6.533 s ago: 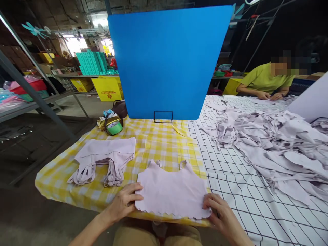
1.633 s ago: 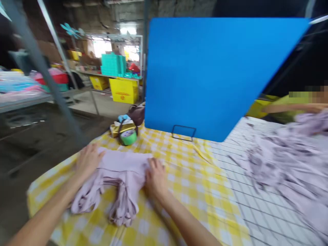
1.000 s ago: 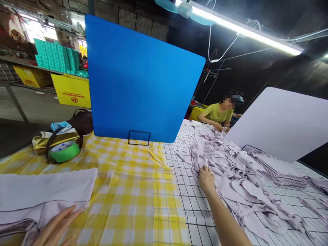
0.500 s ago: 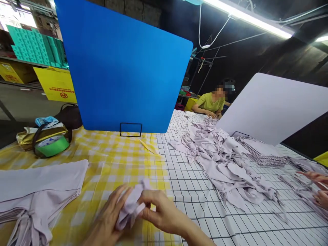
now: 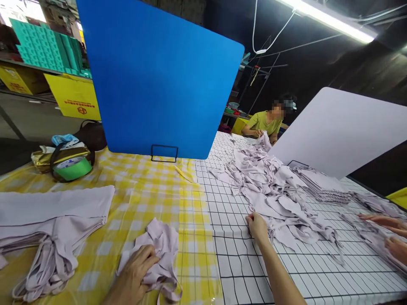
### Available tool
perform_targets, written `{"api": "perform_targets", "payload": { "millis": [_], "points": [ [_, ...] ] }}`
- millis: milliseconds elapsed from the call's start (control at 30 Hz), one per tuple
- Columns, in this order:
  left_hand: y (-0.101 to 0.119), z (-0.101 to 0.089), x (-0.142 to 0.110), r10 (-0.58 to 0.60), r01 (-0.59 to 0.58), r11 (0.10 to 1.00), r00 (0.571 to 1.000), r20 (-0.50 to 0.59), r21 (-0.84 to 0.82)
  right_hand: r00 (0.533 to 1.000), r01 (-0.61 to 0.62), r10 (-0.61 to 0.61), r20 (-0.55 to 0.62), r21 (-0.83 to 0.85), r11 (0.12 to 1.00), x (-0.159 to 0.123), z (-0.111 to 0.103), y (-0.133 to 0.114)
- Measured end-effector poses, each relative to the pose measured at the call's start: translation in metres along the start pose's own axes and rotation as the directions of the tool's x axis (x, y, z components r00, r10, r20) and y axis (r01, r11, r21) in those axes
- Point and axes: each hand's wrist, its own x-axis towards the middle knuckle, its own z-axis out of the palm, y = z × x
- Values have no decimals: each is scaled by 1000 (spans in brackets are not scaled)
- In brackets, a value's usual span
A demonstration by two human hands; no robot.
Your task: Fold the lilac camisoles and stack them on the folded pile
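Observation:
On the yellow checked cloth, my left hand point(image 5: 135, 273) is closed on a crumpled pale lilac garment point(image 5: 163, 248), with thin strips trailing from its lower end. My right hand point(image 5: 258, 228) is at the near left edge of a loose heap of lilac garments point(image 5: 280, 199) on the white grid cloth. Its fingers are pressed together against the edge of the heap; what they pinch, if anything, is hidden. To the left lies a neat stack of lilac garments point(image 5: 79, 212), its straps bunched at the front.
A blue board point(image 5: 159, 80) stands in a wire holder ahead; a white board point(image 5: 343, 131) stands at the right. Green tape point(image 5: 74, 169) lies at far left. Across the table a person point(image 5: 265, 120) handles fabric. Another person's hands point(image 5: 394, 233) are at the right edge.
My right hand has left the garment and moved right to the heap. The garment now lies spread lower under my left hand. The person across has lifted some fabric.

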Motion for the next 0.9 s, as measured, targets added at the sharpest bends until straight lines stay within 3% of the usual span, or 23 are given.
{"api": "perform_targets", "payload": {
  "millis": [333,533,600,700,733,767,800,833,867,900],
  "points": [
    [-4,1,-2,58,-57,996,998,-18,69,997,9,-6,76,-29,1000,29,7,-23],
    [-6,-1,1,56,-56,997,998,16,43,963,126,-114,246,-35,991,20,-19,-37],
    [-4,-4,3,26,-25,999,999,25,-27,917,220,-210,340,9,975,0,-35,-34],
    [-1,-12,9,-66,71,980,997,31,-185,779,328,-327,535,97,940,-46,-58,-14],
    [1,-16,12,-117,122,964,992,38,-235,710,327,-329,623,123,937,-62,-63,-4],
    [3,-20,15,-169,177,943,984,52,-281,609,295,-320,725,168,941,-77,-68,7],
    [6,-24,19,-222,234,918,972,73,-319,546,265,-307,780,187,946,-90,-71,17],
    [10,-29,23,-261,282,891,959,108,-356,530,265,-308,790,191,945,-101,-73,25],
    [14,-33,27,-291,318,864,948,129,-391,554,286,-321,768,187,940,-110,-74,30],
    [18,-36,30,-326,357,832,934,147,-425,609,329,-355,709,182,927,-117,-73,32]
  ]
}}
